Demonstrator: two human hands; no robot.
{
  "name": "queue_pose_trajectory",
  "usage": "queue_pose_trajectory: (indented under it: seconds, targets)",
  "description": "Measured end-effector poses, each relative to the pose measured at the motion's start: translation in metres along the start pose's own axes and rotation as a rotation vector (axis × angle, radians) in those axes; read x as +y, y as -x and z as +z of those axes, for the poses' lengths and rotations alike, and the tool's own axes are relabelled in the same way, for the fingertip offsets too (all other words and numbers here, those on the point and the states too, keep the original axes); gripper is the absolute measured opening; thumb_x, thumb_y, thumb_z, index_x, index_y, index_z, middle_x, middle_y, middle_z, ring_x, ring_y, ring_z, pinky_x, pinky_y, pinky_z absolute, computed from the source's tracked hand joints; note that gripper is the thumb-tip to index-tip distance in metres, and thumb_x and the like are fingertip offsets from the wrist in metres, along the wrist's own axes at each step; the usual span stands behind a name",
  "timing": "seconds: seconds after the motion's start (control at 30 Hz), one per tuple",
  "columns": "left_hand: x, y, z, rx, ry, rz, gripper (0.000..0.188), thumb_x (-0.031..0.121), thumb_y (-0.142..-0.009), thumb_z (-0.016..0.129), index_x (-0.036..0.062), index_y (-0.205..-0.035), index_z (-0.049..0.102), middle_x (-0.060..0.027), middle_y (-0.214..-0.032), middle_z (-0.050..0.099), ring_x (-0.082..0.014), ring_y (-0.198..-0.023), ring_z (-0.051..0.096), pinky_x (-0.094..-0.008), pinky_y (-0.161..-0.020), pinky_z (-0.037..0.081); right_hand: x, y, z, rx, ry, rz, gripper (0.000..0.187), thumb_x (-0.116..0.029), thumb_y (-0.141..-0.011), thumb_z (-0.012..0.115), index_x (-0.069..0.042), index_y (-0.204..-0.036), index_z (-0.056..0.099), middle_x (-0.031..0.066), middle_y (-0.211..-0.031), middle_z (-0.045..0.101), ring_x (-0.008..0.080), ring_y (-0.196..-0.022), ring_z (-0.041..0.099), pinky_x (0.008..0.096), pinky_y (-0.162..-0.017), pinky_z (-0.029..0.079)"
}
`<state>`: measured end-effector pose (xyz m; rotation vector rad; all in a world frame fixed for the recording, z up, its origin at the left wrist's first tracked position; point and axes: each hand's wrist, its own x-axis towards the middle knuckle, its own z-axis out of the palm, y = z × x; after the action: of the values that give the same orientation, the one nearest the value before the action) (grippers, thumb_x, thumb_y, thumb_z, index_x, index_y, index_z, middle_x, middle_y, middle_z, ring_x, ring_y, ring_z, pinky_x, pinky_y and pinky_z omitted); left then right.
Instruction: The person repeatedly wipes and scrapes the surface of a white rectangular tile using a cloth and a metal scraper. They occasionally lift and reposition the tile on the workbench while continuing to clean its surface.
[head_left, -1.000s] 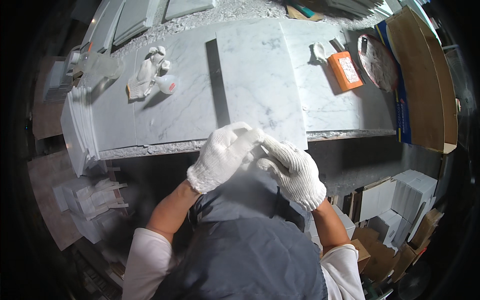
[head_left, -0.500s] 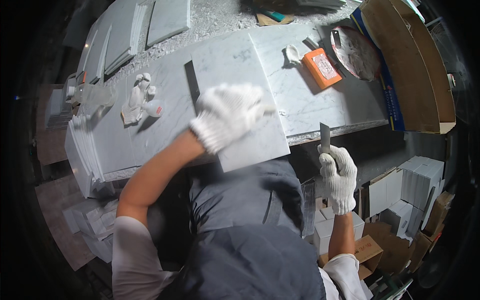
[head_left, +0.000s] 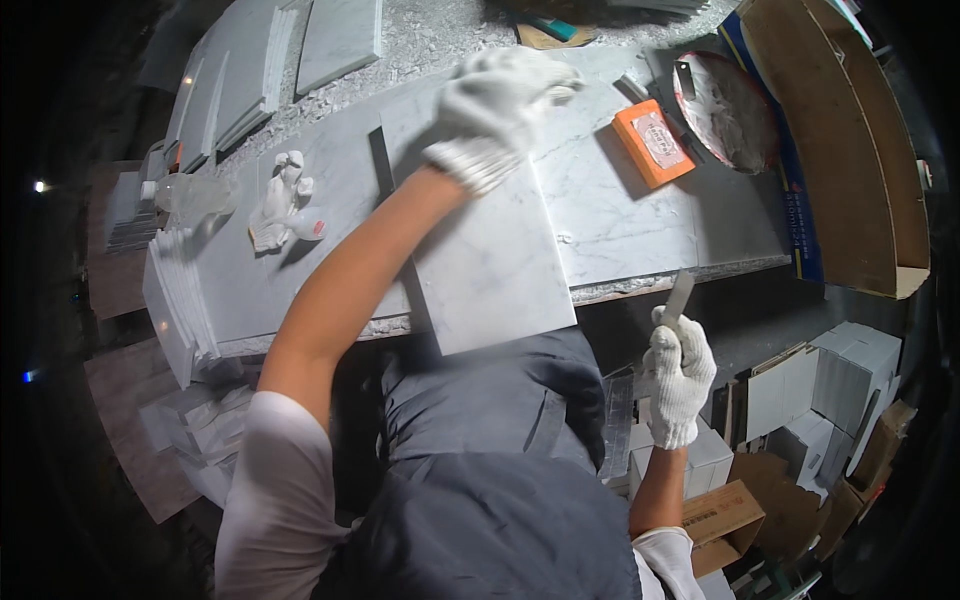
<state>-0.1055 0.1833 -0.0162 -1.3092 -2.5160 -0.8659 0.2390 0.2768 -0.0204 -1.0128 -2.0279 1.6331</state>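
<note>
Over the far part of a white marble-look tile (head_left: 490, 270), my left hand (head_left: 500, 100) in a white knit glove is smeared by motion. Its fingers curl at the right around a small whitish wad, too blurred to name. The tile lies on the worktable, and its near end overhangs the front edge above my lap. Off the table's front edge, at the right, my gloved right hand (head_left: 680, 375) is closed on a flat metal scraper (head_left: 680, 295), its blade pointing up. The scraper's lower part is hidden in the fist.
An orange box (head_left: 653, 143) and a round tub of white paste (head_left: 730, 112) stand at the right beside an open cardboard carton (head_left: 850, 140). A crumpled white glove (head_left: 280, 205) lies left. Tiles (head_left: 340, 40) lean at the back; boxes (head_left: 850, 370) stand below right.
My left hand has moved away from me, up the tile. The white wad beside the orange box no longer shows there. My right hand has dropped slightly, tilting the scraper.
</note>
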Motion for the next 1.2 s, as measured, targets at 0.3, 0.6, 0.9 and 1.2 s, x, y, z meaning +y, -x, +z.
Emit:
queue_pose_trajectory:
  seconds: [0.3,0.6,0.9,1.2]
  targets:
    - [0.044,0.104,-0.092,-0.142,-0.162,0.449,0.019,0.014,-0.073,0.077,0.0158,-0.092,0.076,-0.0058,-0.095,0.069,-0.0282,-0.094,0.065,-0.0374,-0.086,0.055,-0.008,-0.006,0.02,-0.082,0.037,-0.023,0.033,-0.03,-0.101,0.067,-0.002,-0.115,0.07,-0.0045,-0.076,0.051,0.0027,-0.06,0.047,0.0208,-0.052,0.038]
    - [0.002,0.114,-0.084,-0.156,-0.123,0.412,0.014,0.019,-0.067,0.077,0.0185,-0.08,0.071,-0.0006,-0.096,0.067,-0.0251,-0.101,0.061,-0.0356,-0.075,0.055,-0.019,0.0,0.023,-0.06,0.007,-0.052,0.031,-0.03,-0.1,0.067,-0.002,-0.115,0.071,-0.0043,-0.074,0.051,0.0025,-0.057,0.046,0.0205,-0.05,0.037]
    - [0.013,0.104,-0.095,-0.345,-0.1,0.388,0.013,0.016,-0.069,0.077,0.0157,-0.08,0.069,0.0003,-0.084,0.065,-0.0223,-0.083,0.062,-0.0328,-0.078,0.054,-0.016,0.005,0.02,-0.012,-0.01,-0.057,0.032,-0.029,-0.1,0.068,-0.002,-0.116,0.07,-0.0046,-0.076,0.053,0.0023,-0.06,0.049,0.0195,-0.051,0.039]
    - [0.015,0.016,-0.014,-0.029,-0.175,0.437,0.012,0.027,-0.091,0.064,0.0208,-0.095,0.074,0.0,-0.09,0.073,-0.0202,-0.084,0.066,-0.0379,-0.071,0.056,-0.023,0.009,0.021,0.116,-0.155,0.06,0.035,-0.027,-0.101,0.067,0.001,-0.122,0.067,-0.0044,-0.078,0.057,0.0018,-0.062,0.051,0.0176,-0.054,0.043]
